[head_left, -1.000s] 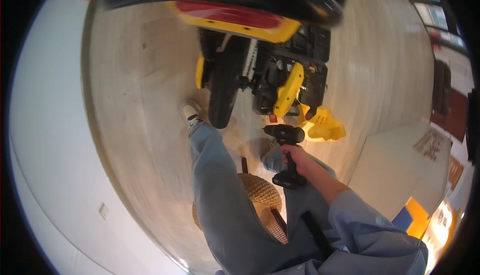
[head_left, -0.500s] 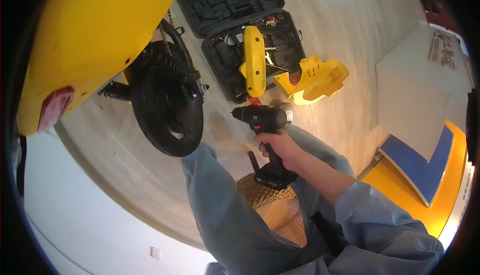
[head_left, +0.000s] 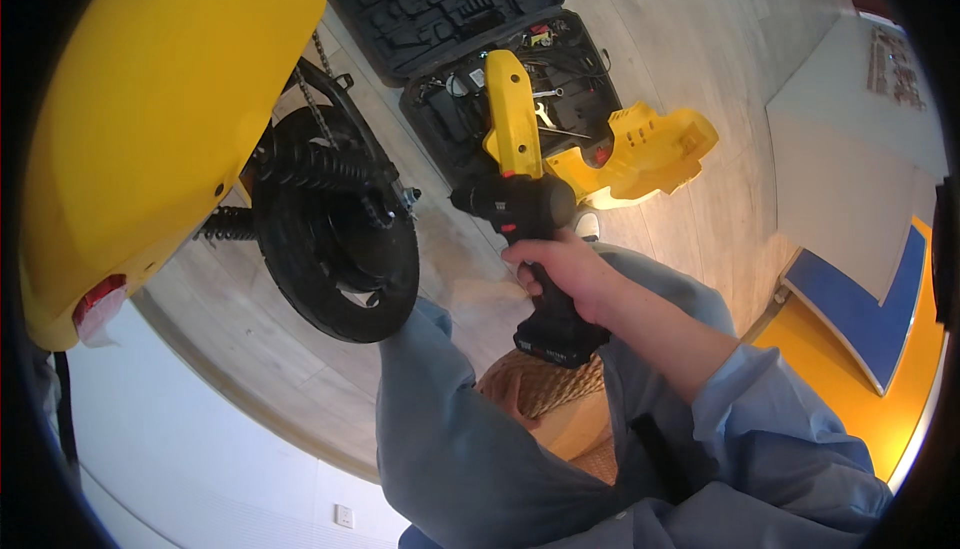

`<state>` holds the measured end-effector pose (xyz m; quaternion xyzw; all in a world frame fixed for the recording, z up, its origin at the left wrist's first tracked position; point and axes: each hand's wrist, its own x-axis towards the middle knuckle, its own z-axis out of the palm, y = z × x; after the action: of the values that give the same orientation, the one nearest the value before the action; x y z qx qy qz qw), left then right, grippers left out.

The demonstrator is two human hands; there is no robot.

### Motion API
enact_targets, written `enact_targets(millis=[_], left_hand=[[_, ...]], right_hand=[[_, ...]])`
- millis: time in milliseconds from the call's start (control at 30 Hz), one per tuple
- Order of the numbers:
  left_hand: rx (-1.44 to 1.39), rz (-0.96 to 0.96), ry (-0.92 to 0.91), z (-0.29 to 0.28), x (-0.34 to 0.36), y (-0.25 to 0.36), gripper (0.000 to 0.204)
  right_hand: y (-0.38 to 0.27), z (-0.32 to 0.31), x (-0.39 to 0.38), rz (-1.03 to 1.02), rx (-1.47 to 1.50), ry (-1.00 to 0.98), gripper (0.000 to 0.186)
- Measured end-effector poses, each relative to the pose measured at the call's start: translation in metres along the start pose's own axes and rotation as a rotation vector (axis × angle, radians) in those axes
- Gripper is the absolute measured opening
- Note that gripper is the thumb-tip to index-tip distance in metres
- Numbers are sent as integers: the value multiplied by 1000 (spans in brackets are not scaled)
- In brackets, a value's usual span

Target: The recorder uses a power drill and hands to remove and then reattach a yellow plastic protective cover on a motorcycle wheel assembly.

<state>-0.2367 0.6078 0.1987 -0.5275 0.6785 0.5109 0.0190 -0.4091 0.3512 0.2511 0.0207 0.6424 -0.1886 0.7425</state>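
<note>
My right hand (head_left: pixel 560 267) is wrapped round the grip of a black cordless drill (head_left: pixel 515 204). The drill's nose points left toward the black rear wheel (head_left: pixel 335 239) of a yellow two-wheeled vehicle, a short gap away. A nut and axle end (head_left: pixel 411 196) stick out from the wheel's near side. Beyond the drill, a long yellow plastic cover (head_left: pixel 512 114) with holes lies across the open tool case. Between my knees, beside a woven seat (head_left: pixel 560 389), is a skin-coloured shape that may be part of my left hand; its fingers are not clear.
The black tool case (head_left: pixel 430 139) lies open on the wooden floor with wrenches inside. A curved yellow shell (head_left: pixel 650 159) sits beside it. At right are white, blue and orange panels (head_left: pixel 850 299). The vehicle's yellow body (head_left: pixel 170 119) and red tail lamp (head_left: pixel 98 304) fill the left.
The drill has moved slightly up and left in my right hand. The view has shifted, showing more of the wheel. A dark rod seen behind the drill's battery no longer shows.
</note>
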Motion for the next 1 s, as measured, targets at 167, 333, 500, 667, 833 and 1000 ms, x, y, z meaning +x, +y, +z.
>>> enact_targets(millis=[167,333,500,667,833,1000], left_hand=[[14,74,-85,-9,5,-14,73],[55,-153,-60,-7,-16,-87,65],[122,-397,44,-38,-62,-155,55],[121,-603,335,-96,-140,-240,46],[559,-428,696,-180,-160,-95,54],[364,-188,1211,-224,-230,-50,60]], right_hand=[[-25,2,19,-66,77,51,18],[-63,10,17,-163,189,26,15],[-85,-5,0,-503,184,-74,13],[-79,1,-37,-790,335,-108,13],[-41,-33,-112,-1041,484,-194,12],[-43,-109,-201,-1400,128,-31,24]])
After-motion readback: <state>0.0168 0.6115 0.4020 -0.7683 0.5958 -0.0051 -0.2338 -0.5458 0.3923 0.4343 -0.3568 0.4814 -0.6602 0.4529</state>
